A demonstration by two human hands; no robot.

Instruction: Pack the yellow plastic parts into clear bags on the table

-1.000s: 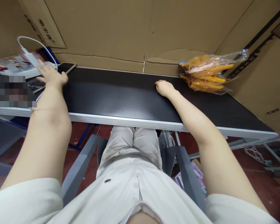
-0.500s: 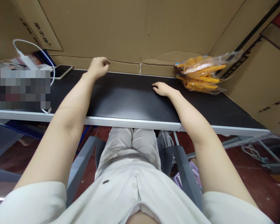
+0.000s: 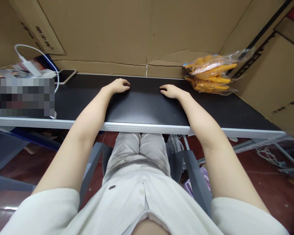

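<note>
My left hand (image 3: 119, 86) is over the black tabletop (image 3: 142, 107), left of the middle, its fingers loosely curved with a gap to the thumb and nothing in it. Opposite it, my right hand (image 3: 170, 91) rests on the table, thumb and fingers apart, also holding nothing. To the right of that hand lies a clear plastic bag (image 3: 210, 73) with several yellow-orange, finger-shaped things in it; I cannot make out their kind. A phone (image 3: 66, 76) lies at the back, well to the left of my left hand.
Cardboard panels (image 3: 107, 29) stand along the back and the right side of the table. At the left are a white charger (image 3: 33, 68) with a looped cable and a pixelated area. The chair's grey armrests (image 3: 194, 176) flank my legs below the table's metal edge (image 3: 147, 128).
My left hand has come down from near the cardboard at the back and moved right, towards my right hand. My right hand stays in nearly the same place.
</note>
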